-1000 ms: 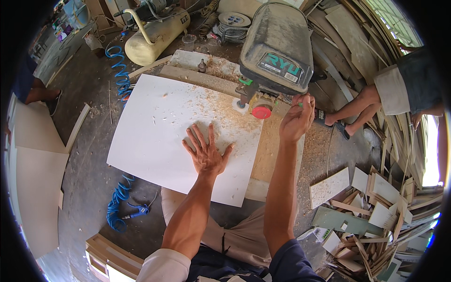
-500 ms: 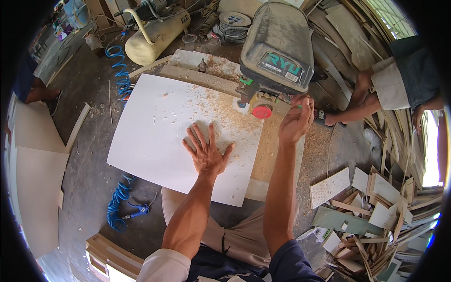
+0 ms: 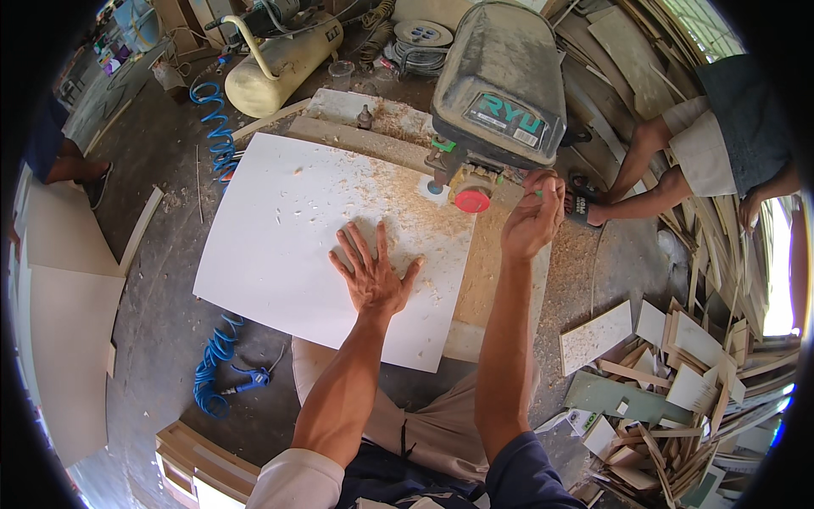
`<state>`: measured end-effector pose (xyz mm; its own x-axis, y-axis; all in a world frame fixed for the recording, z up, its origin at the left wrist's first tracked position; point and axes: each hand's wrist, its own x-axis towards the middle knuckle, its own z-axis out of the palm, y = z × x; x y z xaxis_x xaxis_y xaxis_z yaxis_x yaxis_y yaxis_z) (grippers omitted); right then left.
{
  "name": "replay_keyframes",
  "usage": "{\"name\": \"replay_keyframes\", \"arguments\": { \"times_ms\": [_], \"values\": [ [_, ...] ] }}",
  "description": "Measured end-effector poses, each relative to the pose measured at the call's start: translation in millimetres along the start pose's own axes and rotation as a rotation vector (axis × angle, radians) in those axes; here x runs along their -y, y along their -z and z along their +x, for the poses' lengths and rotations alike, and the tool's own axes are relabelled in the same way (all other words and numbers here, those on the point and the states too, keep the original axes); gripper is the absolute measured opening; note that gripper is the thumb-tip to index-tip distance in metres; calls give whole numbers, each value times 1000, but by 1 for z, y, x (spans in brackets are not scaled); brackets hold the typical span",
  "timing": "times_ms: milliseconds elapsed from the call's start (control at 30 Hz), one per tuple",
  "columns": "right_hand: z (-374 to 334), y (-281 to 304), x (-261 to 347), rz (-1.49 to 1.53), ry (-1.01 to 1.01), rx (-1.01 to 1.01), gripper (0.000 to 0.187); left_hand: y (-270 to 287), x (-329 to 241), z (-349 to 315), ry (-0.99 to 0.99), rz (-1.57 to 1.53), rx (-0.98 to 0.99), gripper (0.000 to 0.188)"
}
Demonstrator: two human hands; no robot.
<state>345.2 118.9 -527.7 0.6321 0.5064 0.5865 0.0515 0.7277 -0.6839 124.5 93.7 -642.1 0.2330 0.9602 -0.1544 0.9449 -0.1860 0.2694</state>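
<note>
- Since a second ago, the bystander point(image 3: 702, 146) at far right has shifted: the feet stand differently and more of the torso shows. Both hands and the board point(image 3: 271, 233) are about where they were.
- Far left: pale panels point(image 3: 72, 297), with another person's leg point(image 3: 75, 170) behind them.
- Next, a coiled blue hose point(image 3: 214, 356) and a blue air gun point(image 3: 252, 378) on the floor point(image 3: 161, 339); farther back, a cream tank point(image 3: 284, 72).
- Centre: the white board lies on the table point(image 3: 487, 271), strewn with shavings point(image 3: 394, 191) and overhanging toward the lap.
- Left hand point(image 3: 375, 276): palm flat on the board, fingers spread, grasping nothing.
- Drill point(image 3: 496, 93): above the board's far right part, with a red knob point(image 3: 472, 200).
- Right hand point(image 3: 532, 220): raised, clenched around the drill's handle point(image 3: 540, 192), mostly hidden by fingers.
- Right: heaped offcuts point(image 3: 670, 399).
</note>
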Motion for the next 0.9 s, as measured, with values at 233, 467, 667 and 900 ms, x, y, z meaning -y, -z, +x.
{"name": "replay_keyframes", "arguments": {
  "times_ms": [233, 467, 667, 900],
  "values": [
    [-1, 2, 0, -23, 13, 8, 21, -1, -1, 0, -5, 0, 0, 103],
    [-4, 3, -1, -29, -1, -6, 22, -3, 1, 0, 0, 23, -13, 105],
    [-5, 4, -4, 5, 29, -11, 22, 0, -1, -1, -8, 4, 7, 103],
    [-7, 3, -4, 17, 19, -9, 22, 1, -1, -1, 4, 25, 6, 104]
  ]
}}
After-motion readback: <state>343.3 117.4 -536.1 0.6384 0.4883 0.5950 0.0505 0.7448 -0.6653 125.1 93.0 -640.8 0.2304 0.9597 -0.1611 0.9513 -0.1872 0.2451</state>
